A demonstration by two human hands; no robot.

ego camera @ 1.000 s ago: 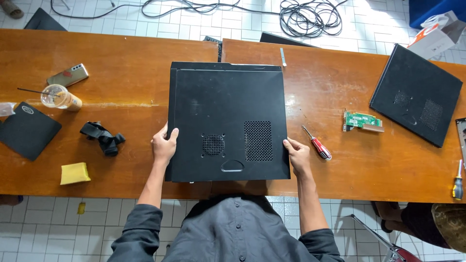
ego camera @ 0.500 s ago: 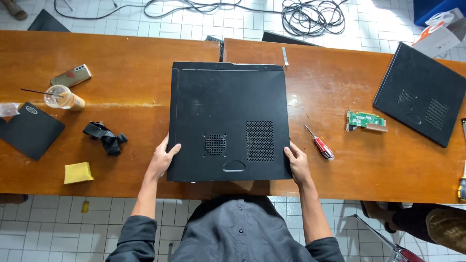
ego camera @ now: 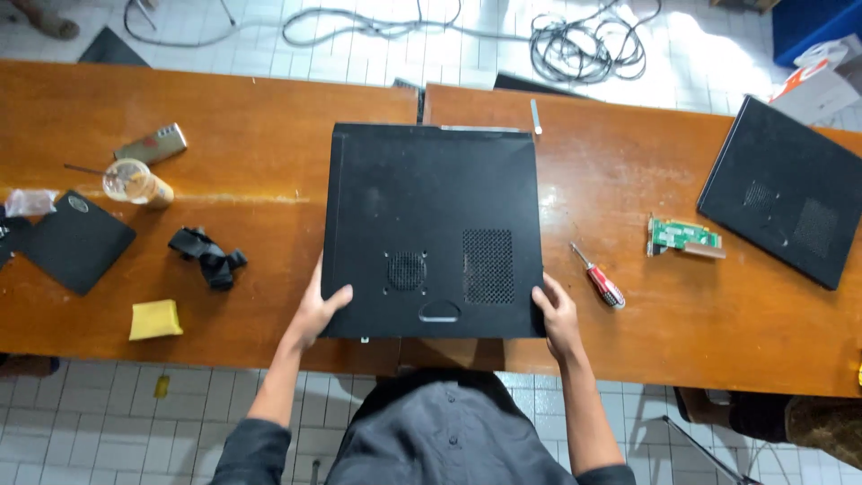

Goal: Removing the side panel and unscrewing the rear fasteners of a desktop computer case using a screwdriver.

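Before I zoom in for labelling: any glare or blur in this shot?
Head view: sharp overall; sunlight blows out the floor tiles near the coiled cable; a glossy sheen on the table beside the black computer case; both hands, left hand and right hand, evenly lit.

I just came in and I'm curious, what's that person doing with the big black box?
A person grips a black computer case lying flat on the wooden table, the left hand on its near left corner and the right hand on its near right corner. A red-handled screwdriver and a green circuit card lie to the right, beside a separate black side panel.
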